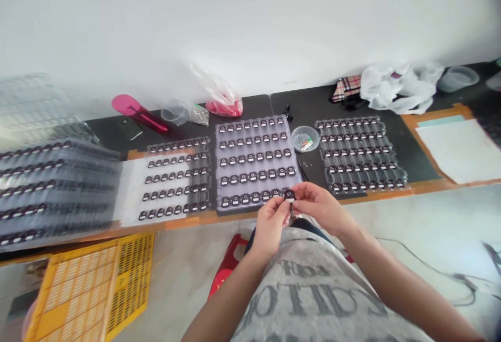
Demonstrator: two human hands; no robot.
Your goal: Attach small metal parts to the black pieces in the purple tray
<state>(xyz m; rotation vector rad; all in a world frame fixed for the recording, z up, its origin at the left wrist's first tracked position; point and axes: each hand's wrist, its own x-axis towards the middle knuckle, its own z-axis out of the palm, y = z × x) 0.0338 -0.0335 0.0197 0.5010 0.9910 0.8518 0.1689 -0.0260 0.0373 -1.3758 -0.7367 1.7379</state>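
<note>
Between the fingertips of both hands is a small black part with a white label (289, 195), held above the front right corner of the middle tray. My left hand (273, 215) pinches it from the left and below. My right hand (316, 203) grips it from the right side, thumb and finger closed on it. Just behind my hands lies the pale purple tray (256, 141), filled with rows of similar black parts. To its right, a clear tray (356, 156) carries more rows of them, and another clear tray (199, 175) stands to its left.
A round tub of small pieces (305, 139) stands between two trays. At the left rises a tall stack of filled trays (86, 190). Along the wall are a pink container (139, 112), a bag with red contents (225, 104) and white plastic bags (399, 89). Yellow crates (90, 284) sit below.
</note>
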